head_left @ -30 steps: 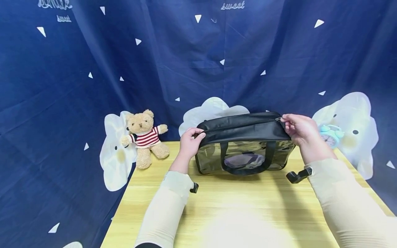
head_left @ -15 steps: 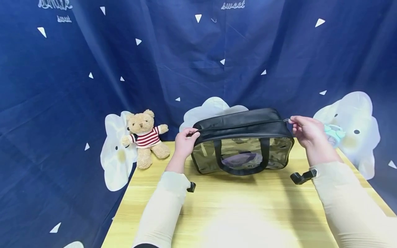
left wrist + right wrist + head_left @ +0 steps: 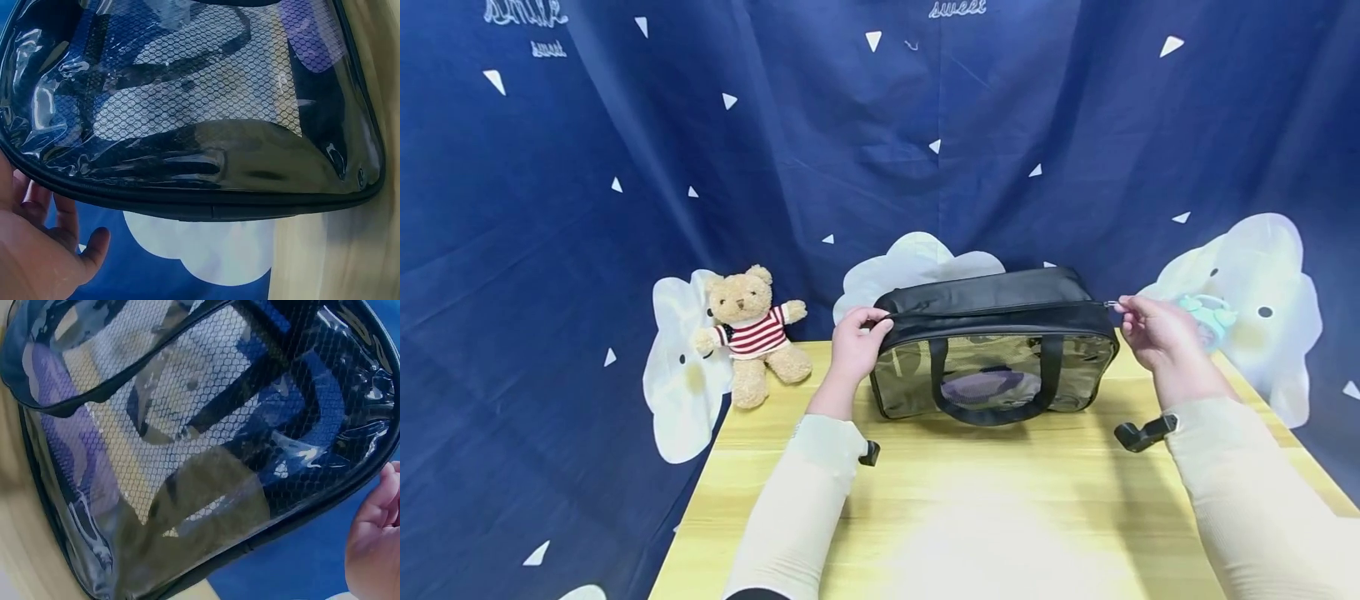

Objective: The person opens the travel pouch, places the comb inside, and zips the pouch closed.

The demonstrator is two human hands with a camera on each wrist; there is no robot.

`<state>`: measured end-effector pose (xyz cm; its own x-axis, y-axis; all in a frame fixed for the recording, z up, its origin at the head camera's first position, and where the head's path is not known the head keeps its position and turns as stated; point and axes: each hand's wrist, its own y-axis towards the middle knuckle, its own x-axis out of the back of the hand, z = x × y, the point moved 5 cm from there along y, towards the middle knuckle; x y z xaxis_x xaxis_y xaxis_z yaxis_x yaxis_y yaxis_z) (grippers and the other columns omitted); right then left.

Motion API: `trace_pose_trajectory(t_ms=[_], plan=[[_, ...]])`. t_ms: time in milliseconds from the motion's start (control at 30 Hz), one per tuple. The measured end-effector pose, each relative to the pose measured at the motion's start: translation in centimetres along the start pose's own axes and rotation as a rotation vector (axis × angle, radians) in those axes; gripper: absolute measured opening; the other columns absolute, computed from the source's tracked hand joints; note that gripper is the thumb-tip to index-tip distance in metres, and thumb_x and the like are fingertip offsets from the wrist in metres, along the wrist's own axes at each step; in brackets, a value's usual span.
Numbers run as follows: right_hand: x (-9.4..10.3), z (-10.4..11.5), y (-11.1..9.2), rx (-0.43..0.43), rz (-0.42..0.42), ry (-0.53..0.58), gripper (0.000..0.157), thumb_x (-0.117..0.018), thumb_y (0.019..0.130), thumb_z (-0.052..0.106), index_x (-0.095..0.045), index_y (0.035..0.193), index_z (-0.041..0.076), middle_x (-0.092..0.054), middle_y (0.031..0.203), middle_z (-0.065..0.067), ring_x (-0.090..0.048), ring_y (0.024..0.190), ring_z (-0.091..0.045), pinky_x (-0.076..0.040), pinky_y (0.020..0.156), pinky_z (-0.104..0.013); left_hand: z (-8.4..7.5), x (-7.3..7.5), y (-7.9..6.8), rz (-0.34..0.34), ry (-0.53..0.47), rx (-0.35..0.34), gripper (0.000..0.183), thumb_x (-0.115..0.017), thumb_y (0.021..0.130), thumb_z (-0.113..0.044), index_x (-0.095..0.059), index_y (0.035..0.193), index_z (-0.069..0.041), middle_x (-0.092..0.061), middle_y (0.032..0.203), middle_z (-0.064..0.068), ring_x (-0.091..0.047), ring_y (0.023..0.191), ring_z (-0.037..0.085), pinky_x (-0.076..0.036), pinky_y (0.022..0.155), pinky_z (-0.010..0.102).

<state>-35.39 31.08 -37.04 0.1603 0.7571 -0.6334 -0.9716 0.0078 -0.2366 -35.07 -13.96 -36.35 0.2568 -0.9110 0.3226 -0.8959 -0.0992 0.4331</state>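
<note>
A black bag with clear sides (image 3: 1000,289) stands upright on the wooden table, its black handle (image 3: 1051,375) hanging down the front. My left hand (image 3: 855,346) pinches the upper left corner of the bag at the zipper's end. At the opposite end, the thumb and finger of my right hand (image 3: 1157,333) pinch the metal zipper pull (image 3: 1111,304). Black mesh (image 3: 187,81) and a purple item (image 3: 81,450) show through the clear side. In the left wrist view, my left fingers lie partly behind the bag's edge.
A teddy bear (image 3: 747,329) in a striped sweater sits left of the bag. Behind my right hand stands a light blue alarm clock (image 3: 1213,317), partly covered. A dark blue curtain (image 3: 850,133) hangs along the back of the wooden table (image 3: 760,500).
My right hand has moved right and slightly down with the zipper pull, to the bag's right end. The bag and my left hand shifted a little left, then back right.
</note>
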Motion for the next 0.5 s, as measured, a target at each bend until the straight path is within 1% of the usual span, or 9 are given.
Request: trace_pose_trajectory(t_ms=[167,267,333,500], plan=[[1.8,-0.3,0.2,-0.052,0.024,-0.018,0.04,-0.05,0.105,-0.004,-0.074,0.074,0.0,-0.072,0.068,-0.006,-0.064,0.052,-0.009,-0.054,0.052,-0.019,0.0,-0.2,0.0,-0.015,0.014,-0.006,0.011,-0.078,0.092,-0.004,-0.079,0.102,0.002,-0.073,0.111,0.016,-0.068,0.099,0.032,-0.05,0.087,0.033],[2.9,-0.3,0.3,-0.053,0.007,-0.042,0.041,-0.049,0.104,-0.004,-0.076,0.074,0.001,-0.071,0.068,-0.005,-0.064,0.052,-0.008,-0.055,0.053,-0.019,-0.1,-0.3,0.0,-0.014,0.021,-0.004,0.011,-0.078,0.093,-0.005,-0.079,0.103,0.001,-0.072,0.112,0.015,-0.068,0.099,0.031,-0.05,0.087,0.033],[3.5,-0.3,0.4,-0.046,-0.007,-0.067,0.04,-0.051,0.104,-0.004,-0.076,0.074,0.002,-0.072,0.069,-0.005,-0.064,0.052,-0.009,-0.055,0.053,-0.019,-0.1,-0.4,0.0,-0.014,0.021,-0.002,0.012,-0.078,0.094,-0.005,-0.079,0.103,0.001,-0.072,0.112,0.015,-0.068,0.1,0.032,-0.05,0.088,0.034],[4.7,-0.7,0.6,-0.047,-0.05,-0.127,0.041,-0.052,0.104,-0.005,-0.076,0.072,0.003,-0.073,0.068,-0.004,-0.066,0.052,-0.009,-0.056,0.053,-0.02,0.0,-0.2,-0.1,-0.023,0.03,-0.005,0.011,-0.078,0.094,-0.004,-0.079,0.103,0.002,-0.073,0.112,0.015,-0.068,0.101,0.033,-0.051,0.088,0.036]])
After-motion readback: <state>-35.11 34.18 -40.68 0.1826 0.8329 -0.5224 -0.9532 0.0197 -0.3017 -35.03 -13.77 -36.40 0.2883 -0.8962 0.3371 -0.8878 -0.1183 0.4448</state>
